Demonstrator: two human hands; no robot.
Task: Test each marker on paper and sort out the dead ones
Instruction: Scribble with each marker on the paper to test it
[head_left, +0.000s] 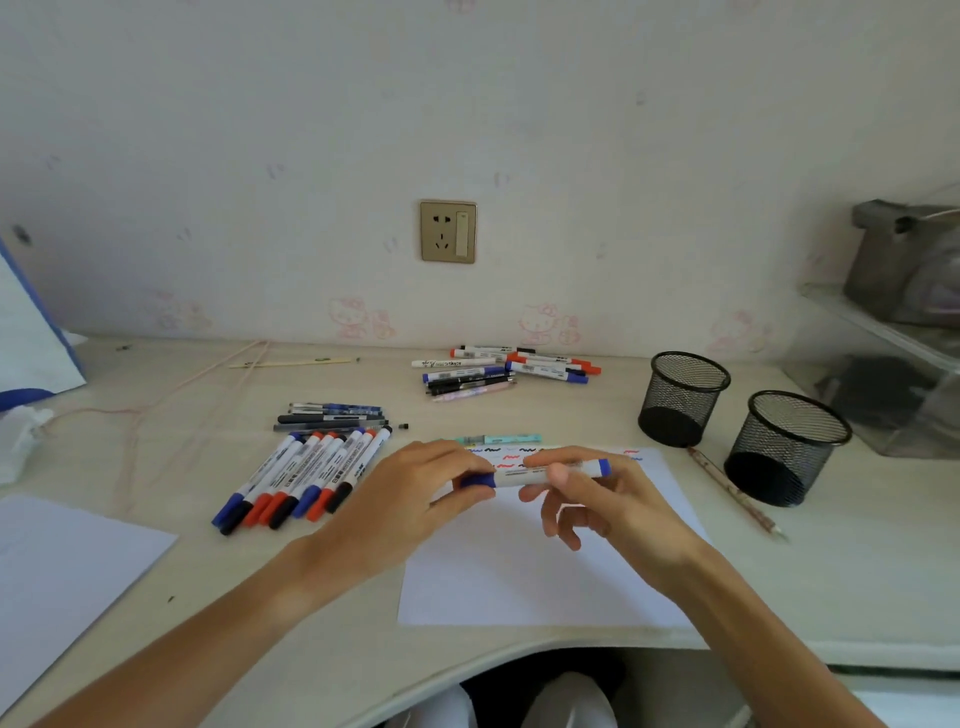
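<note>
While both hands are working over the paper (545, 571), this is how things are lying:
Marker (540, 474): hovering level above the sheet's far edge, blue cap pointing to nine o'clock.
Left hand (415, 499): fingers pinching the cap.
Right hand (597, 499): thumb and forefinger pinching the barrel, other fingers curling loose.
Handling: I am judging it light, rigid and smooth; gripping mid-barrel while pulling the cap straight looks soundest.
Sorted row (301, 478): lying at nine o'clock.

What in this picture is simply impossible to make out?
- Head view: the blue marker's cap end is wrapped by the left hand, so capped or loose is unclear.
- Print on its barrel: too small and blurred.
- Squiggles on the paper: partly behind both hands; the right hand covers some.
- Mesh cups: insides dark, contents unclear.
</note>
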